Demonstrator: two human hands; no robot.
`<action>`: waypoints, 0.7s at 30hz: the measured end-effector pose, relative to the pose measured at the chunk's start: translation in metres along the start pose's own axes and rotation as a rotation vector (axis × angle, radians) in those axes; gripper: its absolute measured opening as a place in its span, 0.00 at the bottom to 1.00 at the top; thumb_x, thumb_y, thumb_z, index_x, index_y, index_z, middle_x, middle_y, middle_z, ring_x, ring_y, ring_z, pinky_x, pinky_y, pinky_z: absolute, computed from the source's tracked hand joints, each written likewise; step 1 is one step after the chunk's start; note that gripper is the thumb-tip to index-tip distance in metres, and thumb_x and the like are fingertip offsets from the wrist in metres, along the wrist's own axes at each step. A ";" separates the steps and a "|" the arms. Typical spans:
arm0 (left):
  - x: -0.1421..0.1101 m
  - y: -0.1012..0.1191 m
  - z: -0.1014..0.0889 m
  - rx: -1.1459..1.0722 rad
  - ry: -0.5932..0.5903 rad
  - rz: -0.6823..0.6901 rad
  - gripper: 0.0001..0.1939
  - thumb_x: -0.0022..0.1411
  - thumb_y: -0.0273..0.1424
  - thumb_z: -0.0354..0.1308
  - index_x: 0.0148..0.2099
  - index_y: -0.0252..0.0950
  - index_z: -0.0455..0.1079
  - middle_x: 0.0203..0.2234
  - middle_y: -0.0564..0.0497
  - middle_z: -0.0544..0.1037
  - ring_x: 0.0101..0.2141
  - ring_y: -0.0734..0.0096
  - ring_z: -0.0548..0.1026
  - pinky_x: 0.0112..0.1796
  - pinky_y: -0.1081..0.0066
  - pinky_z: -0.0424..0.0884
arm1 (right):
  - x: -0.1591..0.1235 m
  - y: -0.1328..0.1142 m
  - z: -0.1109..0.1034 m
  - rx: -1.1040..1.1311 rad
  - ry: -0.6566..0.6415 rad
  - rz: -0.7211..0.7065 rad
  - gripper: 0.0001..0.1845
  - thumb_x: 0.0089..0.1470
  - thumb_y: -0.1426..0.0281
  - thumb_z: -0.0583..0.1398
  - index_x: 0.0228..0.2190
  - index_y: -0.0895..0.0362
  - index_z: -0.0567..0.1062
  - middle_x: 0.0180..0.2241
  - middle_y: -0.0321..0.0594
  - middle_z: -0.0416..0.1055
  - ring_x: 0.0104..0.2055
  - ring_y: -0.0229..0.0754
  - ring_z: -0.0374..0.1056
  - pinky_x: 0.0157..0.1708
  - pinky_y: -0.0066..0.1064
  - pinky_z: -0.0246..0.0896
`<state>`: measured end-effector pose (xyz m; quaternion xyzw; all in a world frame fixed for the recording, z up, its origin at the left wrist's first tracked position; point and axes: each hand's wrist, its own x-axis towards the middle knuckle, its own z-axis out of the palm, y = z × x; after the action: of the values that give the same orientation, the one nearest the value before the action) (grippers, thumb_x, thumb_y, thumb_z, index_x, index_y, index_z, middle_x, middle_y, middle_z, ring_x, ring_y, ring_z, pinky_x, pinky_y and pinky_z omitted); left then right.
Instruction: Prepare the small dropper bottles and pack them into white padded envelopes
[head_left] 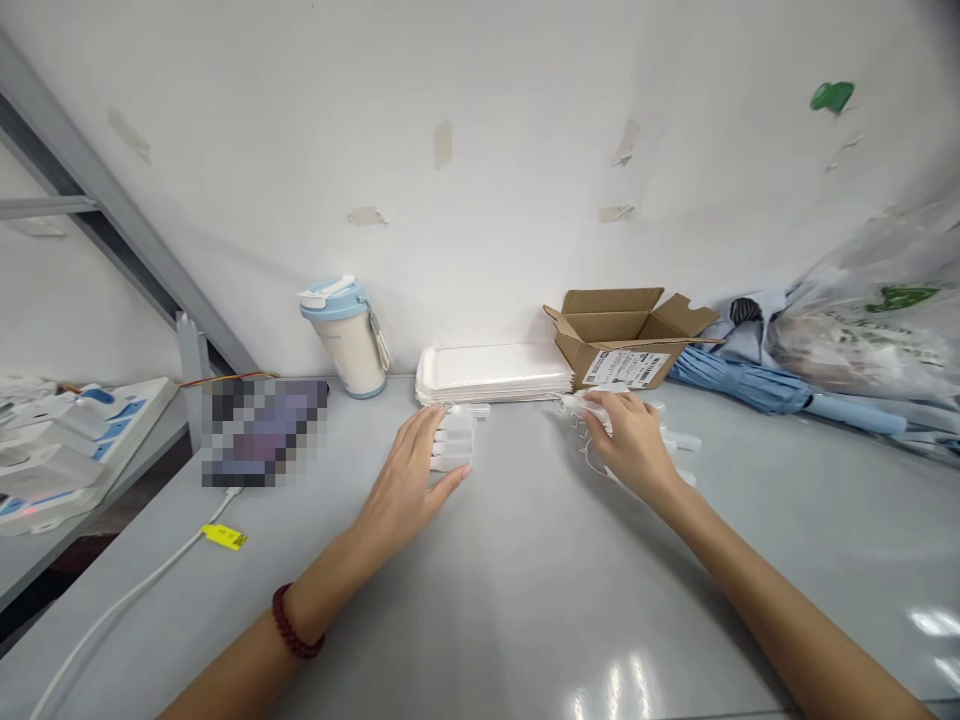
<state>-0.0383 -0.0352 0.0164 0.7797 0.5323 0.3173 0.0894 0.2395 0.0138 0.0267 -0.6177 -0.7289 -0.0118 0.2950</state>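
Observation:
My left hand [409, 480] rests on the grey table with thumb and fingers spread around a short row of small translucent plastic bottles [454, 448]. The bottles lie on their sides, close together. To the right, my right hand [634, 440] is closed in a pinch on a small clear plastic bottle [574, 401], which its fingers partly cover. More of these clear bottles [682, 441] lie beneath and beyond that hand, some hidden by it. Thin white loops [587, 450] show beside its fingers.
Behind the hands lies a stack of white padded envelopes [495, 370], beside an open cardboard box [630, 340]. A tumbler [349, 340] and a blurred-out device [266, 435] with a white cable are on the left. A folded blue umbrella [750, 380] and a plastic bag [870, 320] lie right.

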 end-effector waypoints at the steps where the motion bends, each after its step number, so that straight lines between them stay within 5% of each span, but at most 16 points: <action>1: 0.000 0.002 0.000 -0.005 0.011 0.015 0.28 0.62 0.37 0.51 0.62 0.39 0.48 0.58 0.42 0.59 0.58 0.54 0.56 0.53 0.51 0.62 | -0.001 -0.004 -0.002 0.111 -0.003 0.012 0.13 0.54 0.67 0.51 0.38 0.58 0.71 0.41 0.47 0.73 0.44 0.52 0.65 0.39 0.40 0.56; 7: -0.004 0.012 0.001 -0.056 0.041 0.158 0.19 0.64 0.30 0.49 0.57 0.36 0.57 0.48 0.43 0.69 0.52 0.59 0.63 0.49 0.57 0.66 | -0.017 -0.036 -0.007 0.629 -0.278 0.097 0.15 0.57 0.59 0.51 0.36 0.56 0.71 0.29 0.39 0.74 0.30 0.41 0.67 0.25 0.29 0.55; 21: -0.006 0.018 0.004 -0.129 -0.020 0.283 0.09 0.65 0.24 0.46 0.39 0.34 0.67 0.27 0.50 0.71 0.35 0.68 0.66 0.36 0.69 0.65 | -0.032 -0.053 -0.010 0.771 -0.461 0.027 0.12 0.58 0.60 0.52 0.37 0.53 0.71 0.32 0.35 0.73 0.33 0.39 0.64 0.27 0.28 0.55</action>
<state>-0.0235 -0.0475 0.0190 0.8427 0.3949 0.3523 0.0990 0.1976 -0.0313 0.0392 -0.4585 -0.7186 0.4027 0.3337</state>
